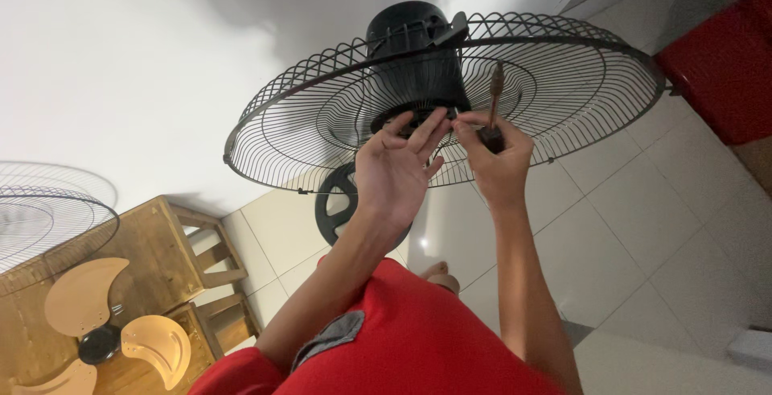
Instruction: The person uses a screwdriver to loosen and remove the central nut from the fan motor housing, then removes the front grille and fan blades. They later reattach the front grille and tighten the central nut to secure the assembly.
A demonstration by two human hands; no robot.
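A black fan motor housing (414,57) stands behind a round wire rear guard (563,81), on a stand with a round black base (338,202). My left hand (394,170) is raised with fingers spread, its fingertips touching the guard's hub next to the motor. My right hand (498,162) grips a screwdriver (494,93) with a brown handle pointing upward, while its thumb and forefinger pinch something small at the hub. What they pinch is too small to tell.
A wooden stool (185,250) stands at the left on the tiled floor. Beige fan blades (121,331) and another wire guard (48,218) lie on a wooden surface at lower left. A red object (724,65) sits at upper right. My red shirt (426,339) fills the bottom.
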